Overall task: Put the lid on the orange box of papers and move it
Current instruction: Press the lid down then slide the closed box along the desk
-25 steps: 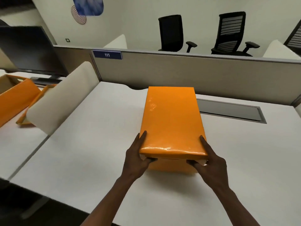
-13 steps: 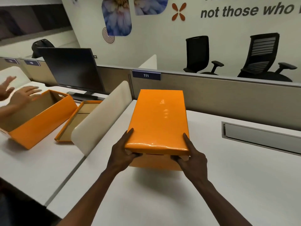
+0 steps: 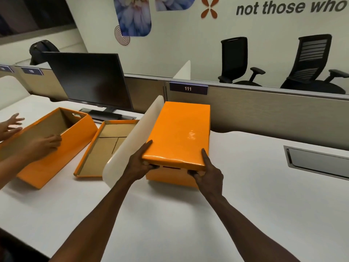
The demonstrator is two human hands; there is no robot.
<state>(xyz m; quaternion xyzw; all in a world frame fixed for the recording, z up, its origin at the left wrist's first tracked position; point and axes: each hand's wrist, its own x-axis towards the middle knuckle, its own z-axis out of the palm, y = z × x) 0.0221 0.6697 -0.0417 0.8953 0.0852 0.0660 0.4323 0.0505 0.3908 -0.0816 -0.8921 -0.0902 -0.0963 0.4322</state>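
Orange box (image 3: 171,175), lidded, between both hands

Two black office chairs (image 3: 309,65) stand against a cream wall (image 3: 188,46) with flower decals, behind what looks like a beige partition (image 3: 264,108).

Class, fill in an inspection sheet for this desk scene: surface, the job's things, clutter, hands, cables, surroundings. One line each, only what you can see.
Surface: white desk top, split by a curved cream divider panel.
Job's things: glossy orange lidded box, lid on; a slot shows under the lid's near edge.
Clutter: open orange cardboard box and loose orange lid, inside up, left of the divider.
Hands: left hand and right hand grip the lidded box's near corners; another person's hands are at the open box.
Cables: nothing seen.
Surroundings: dark monitor, grey partition labelled 111, two black office chairs.
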